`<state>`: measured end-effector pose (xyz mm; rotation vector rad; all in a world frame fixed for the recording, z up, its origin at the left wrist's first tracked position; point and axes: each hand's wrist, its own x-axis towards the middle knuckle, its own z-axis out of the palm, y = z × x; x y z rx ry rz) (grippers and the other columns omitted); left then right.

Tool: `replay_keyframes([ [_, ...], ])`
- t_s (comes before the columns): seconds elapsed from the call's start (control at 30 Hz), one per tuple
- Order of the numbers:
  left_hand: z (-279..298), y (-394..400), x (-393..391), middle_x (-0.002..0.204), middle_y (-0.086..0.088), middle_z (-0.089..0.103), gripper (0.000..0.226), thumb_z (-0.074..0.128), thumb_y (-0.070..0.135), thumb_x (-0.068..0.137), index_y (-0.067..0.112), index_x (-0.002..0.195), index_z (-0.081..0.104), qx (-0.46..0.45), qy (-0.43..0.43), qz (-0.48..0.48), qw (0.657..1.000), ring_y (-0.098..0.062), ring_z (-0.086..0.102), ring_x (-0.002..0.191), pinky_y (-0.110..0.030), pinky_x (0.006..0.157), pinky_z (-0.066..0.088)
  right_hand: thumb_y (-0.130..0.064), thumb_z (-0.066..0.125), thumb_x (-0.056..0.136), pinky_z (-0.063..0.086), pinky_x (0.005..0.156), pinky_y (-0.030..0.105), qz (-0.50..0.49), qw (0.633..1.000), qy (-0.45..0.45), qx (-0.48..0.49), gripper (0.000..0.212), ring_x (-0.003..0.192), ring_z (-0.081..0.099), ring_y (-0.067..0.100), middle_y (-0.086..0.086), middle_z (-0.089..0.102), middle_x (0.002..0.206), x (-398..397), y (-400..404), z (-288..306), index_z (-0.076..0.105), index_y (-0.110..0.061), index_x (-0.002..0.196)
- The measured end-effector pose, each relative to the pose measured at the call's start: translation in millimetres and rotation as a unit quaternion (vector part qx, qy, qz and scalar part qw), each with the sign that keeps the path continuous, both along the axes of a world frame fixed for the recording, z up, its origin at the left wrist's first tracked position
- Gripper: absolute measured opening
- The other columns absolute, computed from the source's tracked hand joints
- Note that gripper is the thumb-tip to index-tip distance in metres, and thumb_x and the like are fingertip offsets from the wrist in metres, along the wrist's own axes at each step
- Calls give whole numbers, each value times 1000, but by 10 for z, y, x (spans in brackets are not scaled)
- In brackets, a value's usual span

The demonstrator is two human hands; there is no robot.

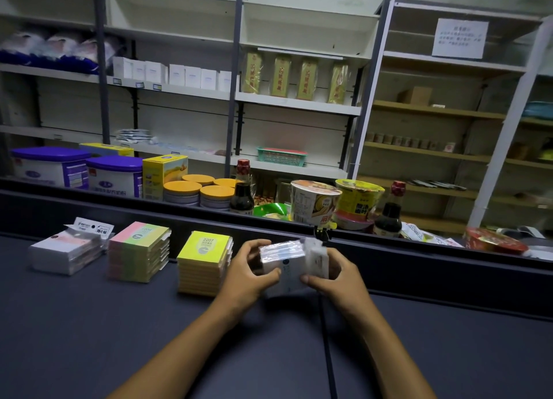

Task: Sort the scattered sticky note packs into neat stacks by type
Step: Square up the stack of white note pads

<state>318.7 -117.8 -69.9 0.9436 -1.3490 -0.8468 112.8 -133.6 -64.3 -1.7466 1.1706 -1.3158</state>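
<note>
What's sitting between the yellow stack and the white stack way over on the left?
In the head view, the pink-and-green stack stands between the yellow stack and the white stack, with bare dark counter on either side of it.

Open counter near the body, a row of stacks and a raised ledge beyond

The dark counter (pixel 89 338) lies bare from 7 to 5 o'clock around the forearms. At 10 to 11 o'clock three stacks stand in a row: the white packs (pixel 64 255), the pink-green stack (pixel 137 252) and the yellow stack (pixel 203 264), with narrow gaps between. The raised ledge (pixel 419 258) bars the way from 9 to 3 o'clock, with bottles and noodle cups behind.
</note>
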Motion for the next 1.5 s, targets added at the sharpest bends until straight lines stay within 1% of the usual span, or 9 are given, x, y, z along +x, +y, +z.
replay_keyframes([
  [0.2, -13, -39, 31, 119, -8, 67, 49, 74, -5, 78, 17, 119, 56, 1, -21, -5, 1000, -21, 63, 114, -39, 99, 53, -5, 84, 71, 58, 78, 29, 17, 1000, 11, 9, 52, 97, 70, 15, -3, 74, 104, 87, 21, -47, 66, -31, 113],
  [0.3, -43, -67, 28, 119, -8, 67, 50, 70, -8, 81, 10, 124, 54, 5, -39, -14, 999, -13, 64, 108, -25, 95, 52, -2, 81, 73, 59, 84, 33, 8, 999, 33, 12, 54, 99, 69, 16, -1, 73, 107, 99, 22, -71, 64, -28, 117],
  [0.43, -160, -73, 4, 117, 2, 61, 53, 64, -4, 85, 9, 134, 49, 31, -148, -7, 988, 3, 58, 97, -2, 79, 44, -11, 76, 76, 56, 89, 35, -34, 990, 136, 16, 55, 101, 64, 15, -1, 67, 112, 177, 89, -130, 59, -29, 126],
  [0.6, -219, -75, -9, 121, -7, 50, 57, 61, 6, 88, 17, 142, 45, 25, -241, 22, 970, -18, 57, 115, -26, 104, 45, -10, 74, 79, 54, 94, 38, -42, 989, 139, 26, 60, 105, 63, 14, 0, 65, 116, 212, 116, -106, 55, -22, 135],
  [0.77, -179, -83, -22, 122, -10, 49, 64, 61, 5, 91, 11, 149, 35, 18, -223, 35, 974, -20, 56, 116, -35, 106, 44, 2, 74, 77, 54, 97, 41, -45, 995, 87, 24, 65, 109, 65, 14, -2, 69, 116, 222, 114, -81, 56, -17, 136],
  [0.93, -239, -97, -14, 122, -11, 53, 47, 58, 11, 93, 11, 139, 48, 20, -286, 53, 957, -18, 55, 113, -14, 91, 36, -8, 75, 80, 54, 97, 35, -54, 991, 121, 21, 64, 109, 64, 12, -2, 69, 117, 262, 134, -120, 54, -23, 138],
  [1.1, -192, -71, -20, 120, -10, 52, 49, 58, 6, 92, 8, 140, 48, -4, -268, 43, 962, -18, 57, 112, -27, 103, 43, -4, 76, 77, 52, 99, 34, -73, 991, 114, 4, 66, 111, 63, 13, -1, 69, 118, 239, 123, -75, 55, -19, 138],
  [1.3, -232, -75, -2, 124, -8, 52, 44, 55, 16, 96, 13, 139, 47, 32, -314, 40, 948, -18, 54, 116, -27, 103, 41, -9, 75, 78, 55, 91, 27, -64, 988, 140, 4, 57, 100, 66, 5, -7, 72, 107, 251, 130, -121, 61, -22, 132],
  [1.5, -165, -70, -18, 125, -12, 49, 47, 54, 9, 96, 7, 142, 44, 20, -275, 21, 961, -20, 53, 119, -32, 108, 39, -5, 77, 75, 58, 87, 32, -64, 994, 91, 5, 61, 99, 67, 8, -5, 72, 107, 224, 87, -107, 61, -23, 131],
])
